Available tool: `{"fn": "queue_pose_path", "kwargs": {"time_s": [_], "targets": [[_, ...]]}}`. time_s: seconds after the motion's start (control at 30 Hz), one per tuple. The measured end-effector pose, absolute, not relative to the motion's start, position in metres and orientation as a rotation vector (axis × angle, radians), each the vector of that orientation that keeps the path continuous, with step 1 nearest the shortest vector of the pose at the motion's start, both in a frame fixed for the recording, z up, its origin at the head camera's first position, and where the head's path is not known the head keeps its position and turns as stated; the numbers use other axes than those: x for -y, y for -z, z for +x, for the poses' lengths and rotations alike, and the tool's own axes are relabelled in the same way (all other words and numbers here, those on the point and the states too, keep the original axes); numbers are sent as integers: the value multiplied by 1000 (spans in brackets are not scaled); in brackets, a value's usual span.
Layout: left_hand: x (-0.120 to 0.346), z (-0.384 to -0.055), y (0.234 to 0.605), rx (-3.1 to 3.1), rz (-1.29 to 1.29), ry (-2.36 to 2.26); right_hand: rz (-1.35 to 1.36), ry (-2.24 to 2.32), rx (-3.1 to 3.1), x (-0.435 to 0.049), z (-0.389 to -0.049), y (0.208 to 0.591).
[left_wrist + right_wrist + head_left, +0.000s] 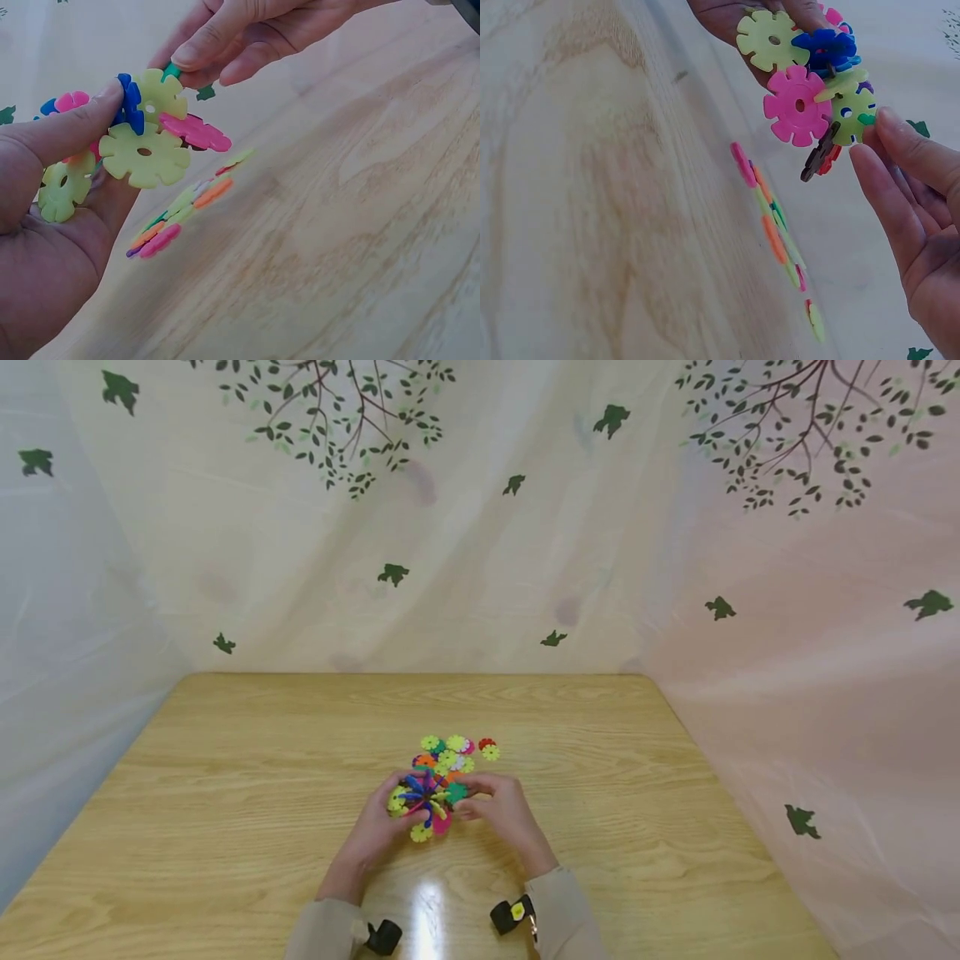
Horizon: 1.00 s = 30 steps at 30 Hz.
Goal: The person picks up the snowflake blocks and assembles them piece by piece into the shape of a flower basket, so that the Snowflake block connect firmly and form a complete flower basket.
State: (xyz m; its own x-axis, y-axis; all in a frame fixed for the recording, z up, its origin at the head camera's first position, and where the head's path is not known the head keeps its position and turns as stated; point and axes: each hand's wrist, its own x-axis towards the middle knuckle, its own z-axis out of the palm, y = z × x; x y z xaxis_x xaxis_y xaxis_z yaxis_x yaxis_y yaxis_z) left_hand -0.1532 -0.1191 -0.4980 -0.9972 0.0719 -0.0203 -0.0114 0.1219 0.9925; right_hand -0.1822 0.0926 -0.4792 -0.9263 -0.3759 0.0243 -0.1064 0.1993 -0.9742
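Observation:
A cluster of interlocked flower-shaped plastic discs [426,787] in yellow, pink, blue and other colours is held up over the table by my left hand [377,822]. In the left wrist view, the left thumb presses against a blue disc [133,105], with a yellow disc [124,159] beside it. On the cluster's right side, my right hand [501,810] pinches a green disc [455,792] between thumb and fingers. The right wrist view shows only a sliver of that green disc, against a yellow disc [844,129]. A pink disc [784,116] faces that camera.
Several loose discs [447,758] in yellow, orange, pink, green and white lie in a pile just beyond the hands. A red disc [487,743] and a yellow one lie slightly apart at its right. The wooden table [262,760] meets a leaf-patterned curtain [480,543] behind.

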Motion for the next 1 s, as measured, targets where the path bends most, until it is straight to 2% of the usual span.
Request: {"fn": "queue_pose_path", "kwargs": {"time_s": [0.4, 0.67, 0.87, 1.0], "targets": [[115, -150, 501, -2173, 71, -2100, -664, 1609, -2584, -97, -182, 477], [116, -148, 499, -2141, 33, -2105, -668, 1562, -2524, -102, -181, 472], [123, -147, 498, -2235, -85, -2085, -639, 1542, -2581, -107, -194, 471], [128, -148, 497, -2219, -131, -2134, -600, 1293, -2742, -103, -208, 474]]}}
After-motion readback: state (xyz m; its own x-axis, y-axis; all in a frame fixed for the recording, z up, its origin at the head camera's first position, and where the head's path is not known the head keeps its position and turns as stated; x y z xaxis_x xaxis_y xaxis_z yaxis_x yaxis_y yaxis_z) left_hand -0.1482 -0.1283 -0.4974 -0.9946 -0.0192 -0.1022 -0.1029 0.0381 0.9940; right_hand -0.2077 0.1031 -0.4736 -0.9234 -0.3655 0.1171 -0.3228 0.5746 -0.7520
